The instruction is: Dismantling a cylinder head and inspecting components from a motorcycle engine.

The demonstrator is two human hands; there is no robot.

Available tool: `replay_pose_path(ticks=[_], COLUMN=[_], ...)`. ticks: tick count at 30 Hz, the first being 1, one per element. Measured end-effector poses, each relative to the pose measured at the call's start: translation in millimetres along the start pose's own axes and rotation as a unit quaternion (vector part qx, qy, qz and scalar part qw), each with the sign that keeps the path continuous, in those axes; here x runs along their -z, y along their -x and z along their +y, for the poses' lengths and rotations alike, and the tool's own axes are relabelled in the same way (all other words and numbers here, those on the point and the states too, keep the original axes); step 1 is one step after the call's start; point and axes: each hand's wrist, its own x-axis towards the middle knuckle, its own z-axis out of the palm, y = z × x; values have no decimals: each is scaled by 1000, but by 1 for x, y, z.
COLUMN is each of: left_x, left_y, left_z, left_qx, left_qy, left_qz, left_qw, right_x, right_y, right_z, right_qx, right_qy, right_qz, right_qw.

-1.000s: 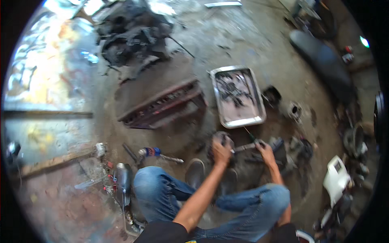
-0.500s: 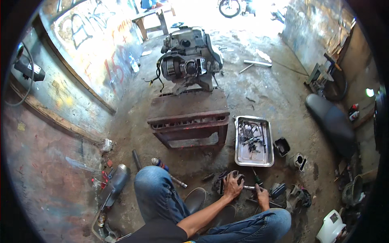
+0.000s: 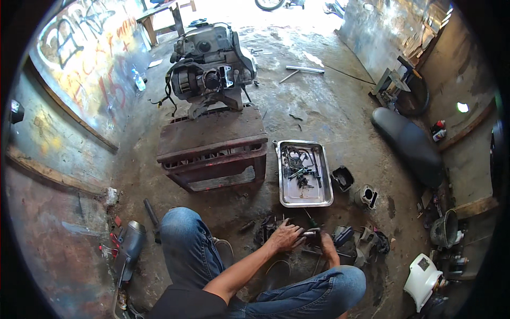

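Observation:
My left hand (image 3: 286, 237) is bent over a dark, greasy engine part (image 3: 264, 229) on the floor between my feet, its fingers closed against it. To its right, my right hand (image 3: 328, 245) is wrapped round a tool with a silver shaft (image 3: 309, 233). That shaft points toward my left hand, and its far end is partly hidden by the fingers. Just beyond the hands lies a green-handled screwdriver (image 3: 312, 221). A metal tray (image 3: 306, 203) of bolts and small parts stands farther off.
Ahead, an engine (image 3: 210, 69) sits on a low wooden stand (image 3: 212, 135). Right of the tray are a black cover (image 3: 343, 178) and a metal cylinder (image 3: 367, 196). A motorcycle seat (image 3: 406, 143) leans by the right wall; an exhaust muffler (image 3: 133, 242) lies left.
The view has swung right, so the scene sits farther left. My right hand has turned the tool, and its silver shaft shows less than before. My left hand stays by the engine part.

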Motion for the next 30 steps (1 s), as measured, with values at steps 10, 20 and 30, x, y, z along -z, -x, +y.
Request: replay_pose_path(ticks=[10, 20, 30], left_x=[0, -7, -3], left_y=[4, -4, -3], left_z=[1, 11, 9], left_qx=[54, 165, 145], left_qy=[31, 28, -7], left_qz=[69, 102, 76], left_qw=[996, 981, 986], right_x=[-6, -30, -46], right_y=[-34, -21, 69], right_z=[7, -9, 8], right_qx=[29, -52, -223], right_qy=[451, 431, 358], right_qz=[230, 151, 207], right_qw=[862, 888, 883])
